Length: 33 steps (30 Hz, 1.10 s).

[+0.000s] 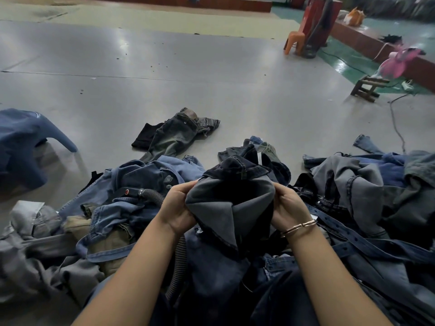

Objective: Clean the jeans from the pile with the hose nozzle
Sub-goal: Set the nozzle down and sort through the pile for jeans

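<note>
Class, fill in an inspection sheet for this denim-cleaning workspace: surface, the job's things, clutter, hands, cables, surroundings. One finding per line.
Surface: glossy grey floor, small dark specks scattered on it.
Job's things: dark blue-black jeans held up over the mixed denim pile; ribbed grey hose runs behind the left forearm, its dark nozzle with a red button lying on the pile.
Clutter: faded grey-green jeans lying apart on the floor.
Hands: left hand and right hand both grip the held jeans; copper bangle on the right wrist.
Cables: thin grey cord across the floor at right.
Surroundings: orange plastic chair, small wooden stool.
</note>
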### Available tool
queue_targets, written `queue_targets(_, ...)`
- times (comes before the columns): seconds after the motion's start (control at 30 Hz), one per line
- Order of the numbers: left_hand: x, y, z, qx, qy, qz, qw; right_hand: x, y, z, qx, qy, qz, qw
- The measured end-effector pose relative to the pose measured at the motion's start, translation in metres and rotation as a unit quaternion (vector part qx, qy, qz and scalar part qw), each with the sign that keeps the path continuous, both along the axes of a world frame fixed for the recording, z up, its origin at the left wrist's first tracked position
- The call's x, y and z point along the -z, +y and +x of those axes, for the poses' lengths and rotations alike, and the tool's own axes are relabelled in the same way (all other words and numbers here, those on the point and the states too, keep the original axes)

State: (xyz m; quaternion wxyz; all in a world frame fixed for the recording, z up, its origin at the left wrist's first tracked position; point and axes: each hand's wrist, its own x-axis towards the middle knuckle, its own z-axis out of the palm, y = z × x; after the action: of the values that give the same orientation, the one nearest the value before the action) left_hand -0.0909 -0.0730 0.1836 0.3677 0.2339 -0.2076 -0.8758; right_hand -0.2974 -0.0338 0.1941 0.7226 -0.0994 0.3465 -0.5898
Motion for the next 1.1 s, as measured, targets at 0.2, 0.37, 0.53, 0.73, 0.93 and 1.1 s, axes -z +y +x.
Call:
queue_targets(0.2, 0.016, -0.008, -0.013, -0.065, -0.187, -0.034, 0.98, 0.01, -0.012, -0.011, 0.123, 0.007, 0.051, 0.991)
queue_targets(0.37, 0.03, 0.0, -0.027, 0.088, -0.342, -0.072, 0.933, 0.012, -0.017, -0.029, 0.222, 0.023, 0.053, 0.973)
queue_targets(0.53, 0.04, 0.012, -0.047, 0.09, -0.333, -0.131, 0.93, 0.013, -0.015, -0.013, 0.197, -0.001, 0.013, 0.98)
queue_targets(0.73, 0.027, 0.007, -0.043, -0.044, -0.094, -0.046, 0.994, 0.006, -0.016, -0.022, 0.255, -0.093, 0.014, 0.962)
queue_targets(0.93, 0.017, 0.011, -0.041, -0.082, 0.069, -0.031, 0.994, 0.002, -0.014, -0.031, 0.295, -0.11, 0.042, 0.948)
queue_targets(1.1, 0.015, 0.014, -0.042, -0.097, 0.087, -0.011, 0.991, 0.01, -0.011, -0.021, 0.248, -0.064, 0.106, 0.961)
